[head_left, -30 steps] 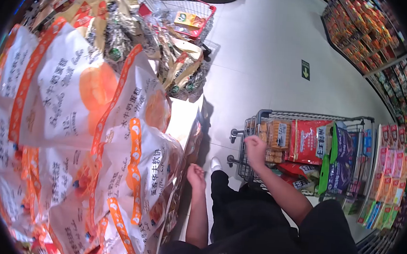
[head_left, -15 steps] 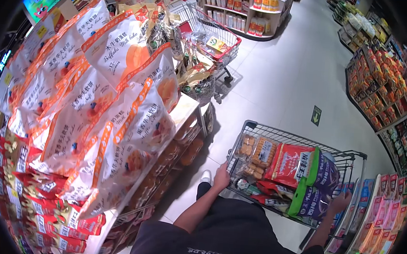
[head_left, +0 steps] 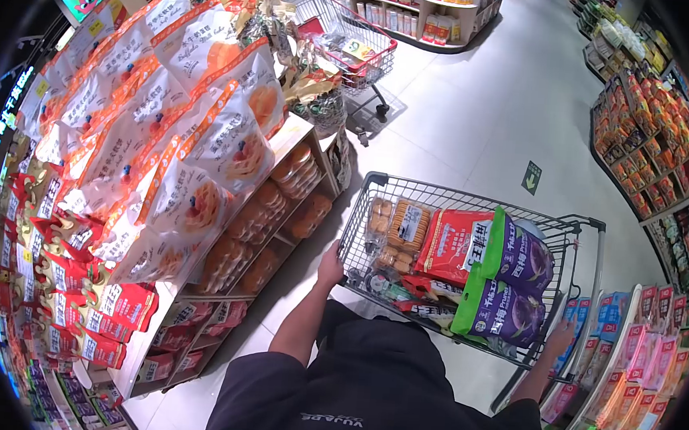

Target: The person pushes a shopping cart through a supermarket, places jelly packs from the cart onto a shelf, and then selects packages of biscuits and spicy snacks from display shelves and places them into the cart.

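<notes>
A wire shopping cart (head_left: 473,198) stands across in front of my body. My left hand (head_left: 330,267) is closed around the cart's left end. At the right end, my right hand (head_left: 559,339) is closed on the cart's edge, partly blurred. Inside the cart lie packs of round biscuits (head_left: 409,226), a large red bag (head_left: 454,245) and two purple bags with green edges (head_left: 505,312). Smaller red packs (head_left: 434,288) lie partly hidden under them.
On the left, white and orange bags (head_left: 230,139) are heaped over a wooden shelf (head_left: 289,143) of baked goods. Beyond stands a cart with a red rim (head_left: 387,58). Snack racks (head_left: 645,140) and hanging packets (head_left: 639,347) line the right. A green arrow sign (head_left: 531,178) marks the floor.
Both hands, apart from the cart's rim at first, came to hold its two ends. The view has swung up and the cart now sits further left, at a slant.
</notes>
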### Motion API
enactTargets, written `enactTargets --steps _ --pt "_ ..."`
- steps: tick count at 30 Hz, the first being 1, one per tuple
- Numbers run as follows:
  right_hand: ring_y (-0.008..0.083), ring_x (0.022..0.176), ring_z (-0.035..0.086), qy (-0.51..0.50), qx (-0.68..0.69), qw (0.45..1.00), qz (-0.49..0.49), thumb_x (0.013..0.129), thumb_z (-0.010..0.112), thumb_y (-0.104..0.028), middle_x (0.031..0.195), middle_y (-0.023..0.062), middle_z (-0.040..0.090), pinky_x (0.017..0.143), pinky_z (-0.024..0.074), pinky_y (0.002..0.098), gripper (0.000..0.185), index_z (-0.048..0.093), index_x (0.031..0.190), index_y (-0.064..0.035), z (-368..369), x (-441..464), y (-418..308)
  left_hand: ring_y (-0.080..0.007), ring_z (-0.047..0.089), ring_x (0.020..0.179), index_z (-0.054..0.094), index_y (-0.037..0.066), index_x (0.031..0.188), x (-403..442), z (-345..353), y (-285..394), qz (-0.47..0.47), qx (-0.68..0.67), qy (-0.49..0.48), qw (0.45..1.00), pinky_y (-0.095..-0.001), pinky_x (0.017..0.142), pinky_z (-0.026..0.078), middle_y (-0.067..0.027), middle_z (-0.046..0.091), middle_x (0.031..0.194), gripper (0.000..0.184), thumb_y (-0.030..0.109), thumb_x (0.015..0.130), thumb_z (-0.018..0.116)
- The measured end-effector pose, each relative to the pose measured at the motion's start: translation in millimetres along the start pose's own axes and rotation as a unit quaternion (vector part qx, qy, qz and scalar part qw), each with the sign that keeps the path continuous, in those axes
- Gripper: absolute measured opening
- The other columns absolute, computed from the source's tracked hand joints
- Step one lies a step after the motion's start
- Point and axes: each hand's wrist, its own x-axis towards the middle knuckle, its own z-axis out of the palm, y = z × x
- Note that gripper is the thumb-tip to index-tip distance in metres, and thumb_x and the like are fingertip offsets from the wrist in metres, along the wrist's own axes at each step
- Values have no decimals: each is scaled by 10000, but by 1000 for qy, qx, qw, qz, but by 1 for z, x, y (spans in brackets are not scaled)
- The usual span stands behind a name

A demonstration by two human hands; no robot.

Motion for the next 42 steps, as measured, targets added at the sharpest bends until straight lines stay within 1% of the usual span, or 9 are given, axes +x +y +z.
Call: enactTargets --steps 2,5,9,15,18,22,31,36,42 --pt "417 1037 548 -26 80 996 22 965 352 -372 1104 253 594 880 411 458 508 557 1155 52 4 -4 7 -388 546 1007 472 52 1255 -27 -4 4 9 83 41 996 -453 861 438 -200 585 1102 492 -1 766 454" --pt "409 981 566 -39 171 984 -8 969 342 -382 1047 255 609 876 415 455 520 553 1161 52 21 1 32 -376 549 1001 428 84 1289 -58 -4 -2 46 112 93 988 -450 851 446 -164 564 1094 510 35 783 462" --pt "343 914 613 -154 200 968 8 962 364 -410 1042 218 625 813 451 427 503 571 1134 15 3 4 25 -377 580 1007 398 203 1315 -80 -19 8 -135 77 -13 988 -487 838 458 -172 571 1164 515 107 809 430" --pt "241 658 541 -56 148 974 -164 935 430 -465 809 140 592 653 417 372 541 606 837 37 42 32 65 -359 595 987 394 211 1321 -125 -26 1 -162 94 41 981 -479 835 470 -144 581 1145 496 145 832 446" --pt "124 464 377 -187 275 943 -23 921 470 -491 517 -6 385 460 273 290 457 475 663 -114 33 42 56 -344 592 988 436 161 1274 -160 -28 -4 -165 75 72 981 -466 832 471 -140 578 1137 438 148 837 452" --pt "58 359 260 -335 344 874 70 900 448 -585 496 -73 303 328 135 240 466 506 788 -137 3 45 41 -348 585 992 459 140 1234 -212 -33 -8 -205 64 90 972 -477 839 462 -146 569 1135 399 146 836 464" --pt "46 397 277 -483 338 804 81 849 570 -575 529 -84 336 359 170 220 400 513 816 -180 -35 55 0 -364 593 940 484 111 1163 -337 -30 -7 -250 43 160 954 -495 793 473 -151 575 1061 340 155 827 483" --pt "76 376 297 -376 246 890 -80 855 510 -613 455 -64 266 360 202 250 506 455 641 -158 -25 41 -35 -381 587 943 486 91 1146 -391 -20 -7 -280 27 220 934 -497 796 468 -166 575 1064 339 159 815 460" --pt "82 473 291 -366 260 868 -212 901 464 -563 549 -35 339 435 216 264 520 537 730 -77 -4 35 -60 -374 593 944 502 86 1152 -455 -11 -3 -351 4 258 900 -483 809 463 -164 578 1101 329 155 831 488"
